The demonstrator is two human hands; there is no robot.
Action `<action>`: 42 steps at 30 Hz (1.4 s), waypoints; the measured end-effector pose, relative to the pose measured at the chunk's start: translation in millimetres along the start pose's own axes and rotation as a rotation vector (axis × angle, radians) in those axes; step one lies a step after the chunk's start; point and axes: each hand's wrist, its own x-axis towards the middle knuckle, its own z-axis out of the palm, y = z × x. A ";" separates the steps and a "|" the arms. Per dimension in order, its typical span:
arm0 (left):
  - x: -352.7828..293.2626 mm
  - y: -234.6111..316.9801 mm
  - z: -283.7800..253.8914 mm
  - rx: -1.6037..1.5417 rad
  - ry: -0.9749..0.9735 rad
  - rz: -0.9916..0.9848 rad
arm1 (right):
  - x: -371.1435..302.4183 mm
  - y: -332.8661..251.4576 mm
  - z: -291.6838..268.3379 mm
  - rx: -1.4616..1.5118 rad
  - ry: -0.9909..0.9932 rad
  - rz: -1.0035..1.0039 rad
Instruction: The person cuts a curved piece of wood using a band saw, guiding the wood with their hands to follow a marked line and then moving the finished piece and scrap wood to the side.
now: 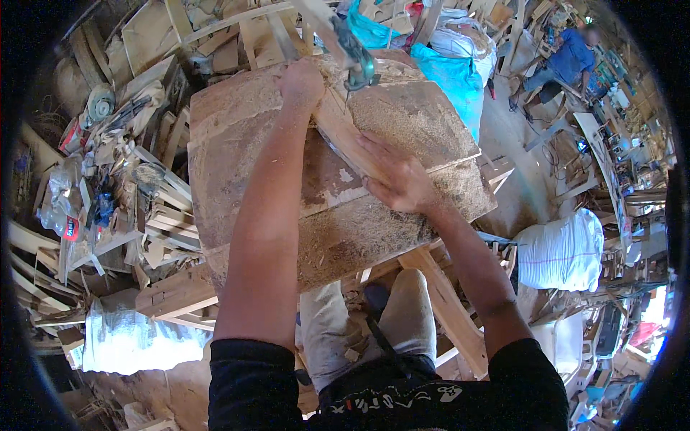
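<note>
workpiece: a pale brown, slightly curved wooden piece (338, 128) lay aslant on the sawdust-strewn brown wooden counter (248, 161).
saw: a thin upright metal blade (348, 99) stood at the piece, below a dull green metal guide (363, 70); contact too fine to tell.
left grip: bare left hand (300, 82) was curled at the far end; could not tell whether clamped.
right grip: bare right hand (394, 176) was clamped on the near end.
right side: a plump white woven sack (560, 251) stood apart.

Wood piece (339, 131) on worktable (237, 151); wood pile (169, 223) left, sack (560, 251) right.
</note>
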 end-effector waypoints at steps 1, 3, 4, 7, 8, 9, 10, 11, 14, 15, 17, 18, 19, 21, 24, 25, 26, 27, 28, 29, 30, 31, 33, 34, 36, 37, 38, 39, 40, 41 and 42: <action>-3.0 2.0 -2.3 -0.004 0.020 -0.004 | 0.1 0.6 0.0 0.000 0.011 -0.006; -9.0 4.4 -9.4 -0.012 0.061 -0.013 | 1.0 1.3 0.7 -0.010 0.025 -0.019; -12.0 5.2 -13.7 -0.036 0.061 -0.028 | 1.6 1.6 1.3 -0.020 0.030 -0.024; -24.3 9.3 -29.3 -0.081 0.068 -0.047 | 1.7 0.6 1.3 -0.026 0.034 -0.031; -30.0 11.8 -33.5 -0.080 0.076 -0.037 | 1.4 0.2 1.1 -0.024 0.033 -0.031; -33.9 14.4 -37.9 -0.081 0.086 -0.026 | 1.2 -0.4 0.2 -0.024 0.020 -0.011; -36.4 17.9 -42.6 -0.059 0.050 -0.009 | 0.4 -0.6 -0.9 -0.024 0.007 0.010; -38.6 22.5 -46.7 -0.038 0.012 0.010 | -0.8 0.1 -2.3 -0.026 -0.007 0.033; -32.1 13.5 -42.8 0.043 0.047 0.082 | 2.1 0.0 0.4 -0.028 -0.017 0.056; -29.2 7.8 -40.2 0.073 0.082 0.109 | 4.4 -0.6 2.0 -0.031 -0.007 0.033; -23.5 -1.5 -34.3 0.052 0.139 0.076 | 9.2 -1.8 4.7 -0.037 0.013 -0.014; -23.9 2.1 -32.4 0.033 0.162 0.068 | 7.4 -0.8 4.1 -0.041 0.005 0.006; -24.4 5.3 -30.9 0.023 0.155 0.066 | 5.6 -0.2 3.6 -0.044 -0.003 0.025; -24.9 11.5 -28.7 0.005 0.144 0.062 | 3.0 2.0 2.2 -0.055 -0.007 0.039; -22.8 18.6 -24.7 -0.003 0.143 0.044 | -0.4 6.8 1.2 -0.060 0.002 0.035; -15.7 5.4 -21.4 0.063 0.167 0.087 | 5.2 2.7 3.5 -0.037 0.004 0.023; -8.7 -9.5 -19.5 0.130 0.190 0.129 | 10.8 -1.6 5.9 -0.013 0.006 0.010; -7.9 -9.1 -18.7 0.182 0.204 0.185 | 10.7 -1.9 5.3 -0.013 0.001 0.017; -6.8 -8.6 -18.7 0.131 0.176 0.150 | 11.1 -2.8 5.2 -0.011 -0.004 0.023; -5.4 -9.0 -20.0 0.081 0.149 0.113 | 12.0 -3.5 5.7 -0.008 -0.009 0.026; -7.5 -1.6 -21.7 0.022 0.118 0.084 | 9.6 -0.4 4.7 -0.027 -0.003 0.021; -12.0 5.7 -24.4 0.012 0.135 0.100 | 7.5 3.4 3.9 -0.046 0.005 0.016; -19.7 10.7 -29.0 0.002 0.173 0.124 | 6.5 6.2 3.6 -0.074 0.023 -0.003; -20.4 10.1 -31.8 0.028 0.154 0.132 | 7.8 5.7 4.3 -0.084 0.033 -0.016; -21.8 7.8 -36.9 0.084 0.114 0.145 | 9.7 4.7 6.6 -0.078 0.035 -0.013; -21.8 6.9 -39.2 0.033 0.084 0.085 | 10.2 4.1 8.5 -0.061 0.027 0.002; -21.2 7.2 -41.4 -0.018 0.054 0.024 | 10.7 4.0 10.1 -0.045 0.018 0.019; -19.9 10.5 -41.7 -0.076 0.023 -0.030 | 10.1 4.5 8.8 -0.045 0.020 0.023; -19.9 13.1 -40.6 -0.088 0.035 -0.025 | 9.2 5.3 7.3 -0.045 0.022 0.029; -20.6 16.0 -38.6 -0.100 0.045 -0.018 | 7.9 6.3 5.6 -0.047 0.024 0.036; -19.6 18.3 -36.4 -0.109 0.057 -0.011 | 7.1 7.3 3.9 -0.054 0.030 0.031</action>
